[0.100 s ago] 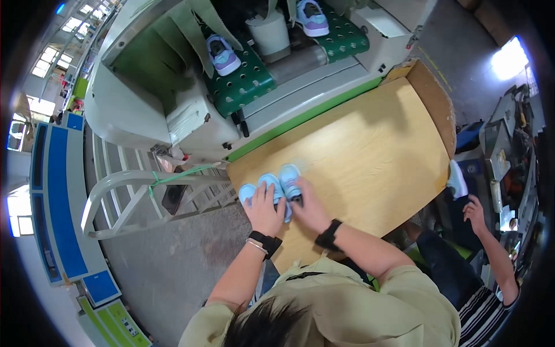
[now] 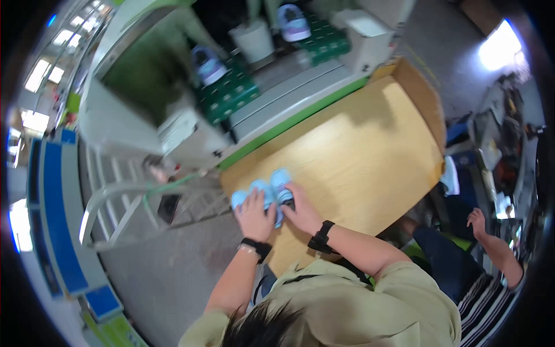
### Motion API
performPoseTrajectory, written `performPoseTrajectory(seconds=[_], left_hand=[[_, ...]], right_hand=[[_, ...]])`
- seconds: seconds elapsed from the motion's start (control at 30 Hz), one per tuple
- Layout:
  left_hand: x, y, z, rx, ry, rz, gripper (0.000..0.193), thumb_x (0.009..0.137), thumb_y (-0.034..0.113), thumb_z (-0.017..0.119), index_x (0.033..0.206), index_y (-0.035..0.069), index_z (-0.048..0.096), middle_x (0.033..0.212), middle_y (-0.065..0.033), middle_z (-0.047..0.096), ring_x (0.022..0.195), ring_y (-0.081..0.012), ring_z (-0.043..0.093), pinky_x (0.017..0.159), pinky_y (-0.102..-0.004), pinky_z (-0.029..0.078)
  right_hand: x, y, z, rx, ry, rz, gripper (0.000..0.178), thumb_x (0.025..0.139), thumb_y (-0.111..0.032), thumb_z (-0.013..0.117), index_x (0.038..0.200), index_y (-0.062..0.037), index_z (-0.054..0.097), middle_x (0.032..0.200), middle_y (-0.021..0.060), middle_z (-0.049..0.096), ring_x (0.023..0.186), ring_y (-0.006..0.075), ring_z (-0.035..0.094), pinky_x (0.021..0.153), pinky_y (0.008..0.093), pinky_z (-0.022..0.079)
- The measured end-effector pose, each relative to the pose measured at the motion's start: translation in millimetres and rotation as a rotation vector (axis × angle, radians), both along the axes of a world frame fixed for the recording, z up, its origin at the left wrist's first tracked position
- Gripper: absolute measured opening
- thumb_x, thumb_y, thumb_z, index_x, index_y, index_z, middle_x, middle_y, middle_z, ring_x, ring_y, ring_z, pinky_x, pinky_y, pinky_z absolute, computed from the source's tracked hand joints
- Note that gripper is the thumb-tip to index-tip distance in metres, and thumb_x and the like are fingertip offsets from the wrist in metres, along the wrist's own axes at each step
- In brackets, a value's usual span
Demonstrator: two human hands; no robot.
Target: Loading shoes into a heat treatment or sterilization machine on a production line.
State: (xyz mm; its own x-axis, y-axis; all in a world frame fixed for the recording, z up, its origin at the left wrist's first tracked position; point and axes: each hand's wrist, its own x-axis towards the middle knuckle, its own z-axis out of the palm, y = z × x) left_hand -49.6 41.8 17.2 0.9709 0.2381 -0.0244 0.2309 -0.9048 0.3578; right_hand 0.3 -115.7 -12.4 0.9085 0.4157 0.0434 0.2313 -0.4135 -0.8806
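With twelve o'clock at the top of the view, a big white machine (image 2: pixel 107 118) is filling the stretch from ten to one o'clock, its front standing open. A wooden table (image 2: pixel 364 150) is lying against it, spreading from the middle toward two o'clock. A second person (image 2: pixel 445 257) is sitting at four o'clock, one hand (image 2: pixel 477 222) hanging apart from the table. A blue-and-white cabinet (image 2: pixel 58 214) is standing at nine o'clock, with a pale rail (image 2: pixel 130 182) curving between it and the table.

Inside the machine, green plates with holes (image 2: pixel 234 95) are carrying two purple-and-blue shoes: one shoe (image 2: pixel 209 66) is resting at eleven o'clock, the other shoe (image 2: pixel 293 24) at twelve.

The left hand (image 2: pixel 256 218) is lying over the left shoe (image 2: pixel 238 198) and the middle shoe (image 2: pixel 261 186), both light blue; its fingers are covering them, so I cannot tell whether it is gripping. The right hand (image 2: pixel 302 209) is closing around the right shoe (image 2: pixel 281 177), also light blue. These three are sitting side by side at eight o'clock on the table, toes pointing toward eleven and twelve.

The work is looking partway along, as I judge it: two shoes are occupying the plates, while three on the table are needing more handling. Whether the machine is running, or that pair is finished, I cannot tell.
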Motion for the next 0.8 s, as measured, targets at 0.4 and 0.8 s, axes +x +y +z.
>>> performPoseTrajectory(seconds=[0.4, 0.8], left_hand=[[3.2, 13.3, -10.9, 0.085, 0.016, -0.065, 0.049, 0.096, 0.038, 0.053, 0.135, 0.009, 0.056, 0.148, -0.0083, 0.050, 0.129, -0.0341, 0.047, 0.109, -0.0538, 0.028], [5.7, 16.9, -21.2, 0.170, 0.031, -0.114, 0.047, 0.102, 0.040, 0.041, 0.137, 0.010, 0.054, 0.148, -0.0100, 0.049, 0.128, -0.0352, 0.048, 0.104, -0.0509, 0.035]], right_hand=[[64.2, -297.5, -4.7, -0.306, -0.173, -1.504, 0.052, 0.089, -0.016, 0.065, 0.134, -0.0039, 0.042, 0.133, 0.0200, 0.044, 0.127, 0.0396, 0.041, 0.109, 0.0472, 0.032], [-288.1, -305.8, -169.3, -0.411, 0.830, -0.802, 0.036, 0.082, -0.024, 0.067, 0.113, -0.0070, 0.061, 0.108, 0.0211, 0.065, 0.101, 0.0397, 0.062, 0.088, 0.0467, 0.050]])
